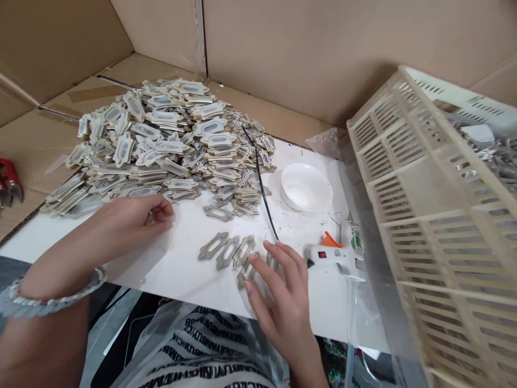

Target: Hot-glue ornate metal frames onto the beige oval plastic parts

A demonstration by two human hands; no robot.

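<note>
My right hand (pixel 285 299) is spread, its fingertips on a short row of flat grey frame-shaped pieces (pixel 243 251) with oblong openings and wavy edges. The fingers cover some of that row. My left hand (pixel 151 218) is closed with fingers curled and pressed together, low over the white board (pixel 177 264). Whether anything sits in its fingertips is hidden. Just behind the left hand rises a big heap of the same pieces (pixel 161 145), many with pale backing. One loose frame piece (pixel 218 212) lies between the heap and the row.
A white bowl (pixel 306 187) stands beyond my right hand. A black cord (pixel 262 188) runs from the heap toward that hand. A white glue gun (pixel 333 258) with an orange part lies right. A cream plastic crate (pixel 416 210) fills the right side; red-handled cutters (pixel 10 180) lie far left.
</note>
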